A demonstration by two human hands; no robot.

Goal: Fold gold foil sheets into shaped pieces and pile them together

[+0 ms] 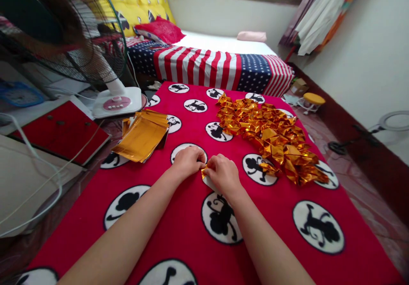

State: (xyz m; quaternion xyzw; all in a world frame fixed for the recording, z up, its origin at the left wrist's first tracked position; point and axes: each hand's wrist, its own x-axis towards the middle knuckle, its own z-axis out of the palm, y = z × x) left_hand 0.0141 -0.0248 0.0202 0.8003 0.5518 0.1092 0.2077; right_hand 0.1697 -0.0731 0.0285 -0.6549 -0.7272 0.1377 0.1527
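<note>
Both hands meet over the middle of the red cloth. A small piece of gold foil paper [203,174] is pinched between them, its pale side partly showing; most of it is hidden by the fingers. My left hand [189,160] holds its upper left end with closed fingertips. On the other side, my right hand [223,172] is closed on the same piece. To the left lies a stack of flat gold foil sheets [142,136]. A heap of folded gold foil pieces [271,133] spreads over the right side, with one folded piece [269,168] at its near edge.
The table is covered by a red cloth [262,238] with black monkey figures in white circles. A fan [118,102] stands at the left, beside a red board [64,129] and a white cable [59,178]. Behind is a bed [207,67]; a stool [314,99] stands at right.
</note>
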